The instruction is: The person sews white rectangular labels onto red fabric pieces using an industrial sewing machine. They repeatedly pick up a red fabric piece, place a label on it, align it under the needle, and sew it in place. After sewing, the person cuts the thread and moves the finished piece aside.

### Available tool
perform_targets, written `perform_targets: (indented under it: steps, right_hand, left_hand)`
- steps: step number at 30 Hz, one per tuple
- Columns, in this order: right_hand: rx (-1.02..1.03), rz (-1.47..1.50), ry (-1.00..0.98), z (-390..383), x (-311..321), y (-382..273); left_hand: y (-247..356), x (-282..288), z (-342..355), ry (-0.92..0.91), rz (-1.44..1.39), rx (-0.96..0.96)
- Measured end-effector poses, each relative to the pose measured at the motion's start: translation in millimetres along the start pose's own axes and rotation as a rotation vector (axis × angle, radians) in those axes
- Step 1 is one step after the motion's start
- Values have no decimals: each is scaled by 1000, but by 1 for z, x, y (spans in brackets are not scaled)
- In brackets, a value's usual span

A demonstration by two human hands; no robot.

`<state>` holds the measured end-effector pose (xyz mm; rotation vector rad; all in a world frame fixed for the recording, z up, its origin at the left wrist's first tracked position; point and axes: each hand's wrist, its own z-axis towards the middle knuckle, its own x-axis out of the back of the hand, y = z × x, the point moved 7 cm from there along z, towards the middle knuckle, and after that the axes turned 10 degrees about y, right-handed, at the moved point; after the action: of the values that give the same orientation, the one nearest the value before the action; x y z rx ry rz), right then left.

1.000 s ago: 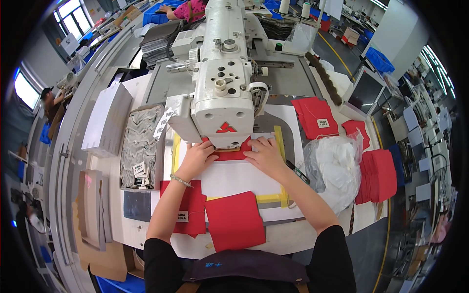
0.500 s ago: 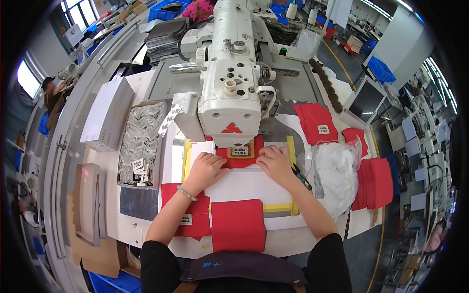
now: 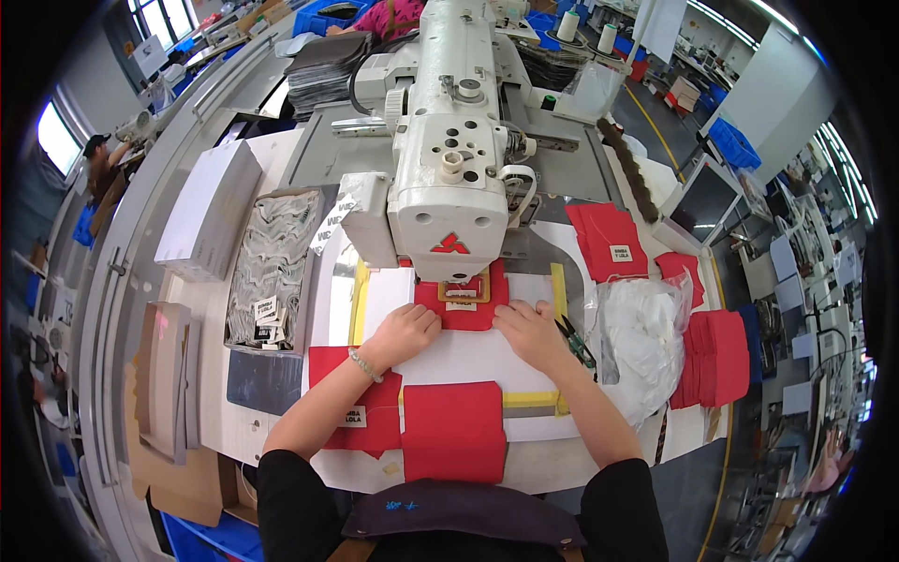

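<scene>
A red fabric piece (image 3: pixel 456 316) with a white label (image 3: pixel 462 305) lies under the head of a white sewing machine (image 3: pixel 446 201). The machine's brass-coloured clamp frame (image 3: pixel 464 288) covers part of that label. At the piece's left edge, my left hand (image 3: pixel 405 336) has its fingers curled in on the cloth. My right hand (image 3: pixel 530 332) pinches the opposite edge, thumb tucked low. Between my forearms, nearer to me, is a plain red fabric stack (image 3: pixel 454 433). A labelled red piece (image 3: pixel 356 412) lies under my left forearm.
On the left stand a box of grey-white labels (image 3: pixel 270 267), a white carton (image 3: pixel 208 211) and an open cardboard box (image 3: pixel 169 384). Scissors (image 3: pixel 577 347) lie by my right hand. Further right are a clear plastic bag (image 3: pixel 641 337), red stacks (image 3: pixel 716 358) and a screen (image 3: pixel 704 199).
The red piece has come slightly toward me, and its label now shows partly below the clamp frame instead of inside it. My left fingers have curled in more tightly.
</scene>
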<state>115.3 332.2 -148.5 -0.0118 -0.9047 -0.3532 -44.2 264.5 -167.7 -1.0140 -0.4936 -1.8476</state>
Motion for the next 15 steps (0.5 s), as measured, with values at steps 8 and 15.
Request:
perform_targets:
  steps: [8, 15]
  right_hand:
    - [76, -8, -38, -23, 30, -45]
    - [-378, -135, -19, -33, 45, -2]
  left_hand:
    - [46, 40, -29, -36, -20, -124]
    - [48, 57, -25, -12, 31, -93]
